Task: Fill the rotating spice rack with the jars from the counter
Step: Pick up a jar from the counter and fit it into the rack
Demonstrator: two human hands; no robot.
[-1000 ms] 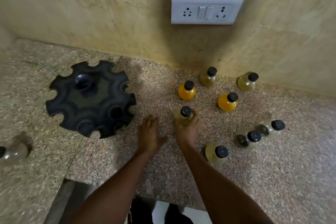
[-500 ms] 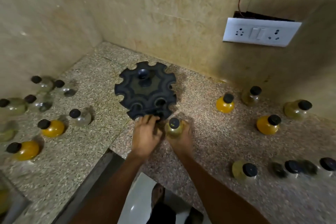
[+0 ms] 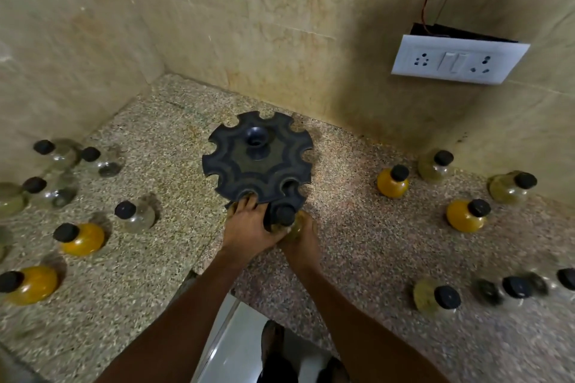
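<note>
Risk: round black-capped glass jar (image 3: 287, 222), gripped by right hand (image 3: 301, 241), could miss its notch if black notched plastic rack (image 3: 256, 162), pinched by left hand (image 3: 249, 227) at frame centre, rotates.

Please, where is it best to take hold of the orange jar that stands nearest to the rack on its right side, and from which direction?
Take the orange jar at its round belly, coming from the near side, with the grip under the black cap. It stands upright and apart from the other jars, so the fingers probably have room around it.
</note>
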